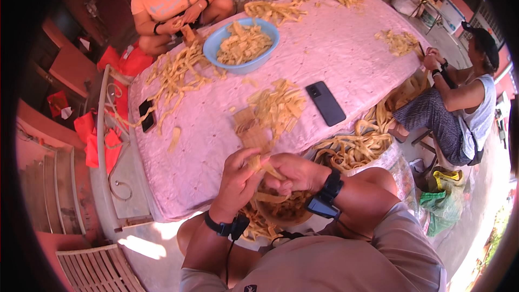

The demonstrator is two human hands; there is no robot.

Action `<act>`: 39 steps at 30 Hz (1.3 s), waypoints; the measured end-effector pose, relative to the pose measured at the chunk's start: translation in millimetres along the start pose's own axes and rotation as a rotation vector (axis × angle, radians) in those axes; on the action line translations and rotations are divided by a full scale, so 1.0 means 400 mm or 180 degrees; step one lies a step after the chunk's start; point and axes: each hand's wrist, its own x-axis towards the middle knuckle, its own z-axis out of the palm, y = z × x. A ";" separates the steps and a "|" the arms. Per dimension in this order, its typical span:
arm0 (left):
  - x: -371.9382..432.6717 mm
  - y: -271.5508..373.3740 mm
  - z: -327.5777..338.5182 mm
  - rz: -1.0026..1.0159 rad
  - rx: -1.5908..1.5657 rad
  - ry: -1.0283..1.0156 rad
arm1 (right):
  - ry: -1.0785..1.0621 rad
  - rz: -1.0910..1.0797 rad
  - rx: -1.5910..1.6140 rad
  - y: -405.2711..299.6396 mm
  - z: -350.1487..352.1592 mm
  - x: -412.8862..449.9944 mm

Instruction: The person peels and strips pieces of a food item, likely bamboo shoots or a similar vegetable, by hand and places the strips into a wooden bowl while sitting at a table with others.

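Close to the table's near edge, my left hand (237,180) pinches a pale yellow, flat, flexible strip (256,164) between thumb and fingers. My right hand (298,172) grips the same strip's other side, its fingers curled. I cannot tell what the strip is made of. Below my hands, a round container (284,222) holds more yellow material, partly hidden by my hands. Just beyond them lies a heap of short cut pieces (279,103) on the table, beside a brown flat piece (253,134) that looks like wood.
A pink quilted cover (211,138) spreads over the table. On it stand a blue basin (243,68) of strips, a dark phone (326,103) and another phone (146,115). A sack of long strips (357,150) stands at my right. People sit at the left (174,0) and right (458,101).
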 end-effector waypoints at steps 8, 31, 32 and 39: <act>0.017 0.024 0.010 0.0187 0.0512 0.0017 | 0.0636 -0.1642 -0.0865 0.045 -0.040 0.050; -0.037 -0.041 0.065 -0.2374 -0.2530 0.0605 | 0.1393 -0.2268 -0.2597 0.035 -0.005 0.048; -0.032 -0.041 0.072 -0.2279 -0.2659 0.0519 | 0.1184 -0.2453 -0.2323 0.045 -0.024 0.049; -0.027 -0.029 0.056 -0.2104 -0.1970 0.0207 | 0.1443 -0.3020 -0.3344 0.035 -0.004 0.036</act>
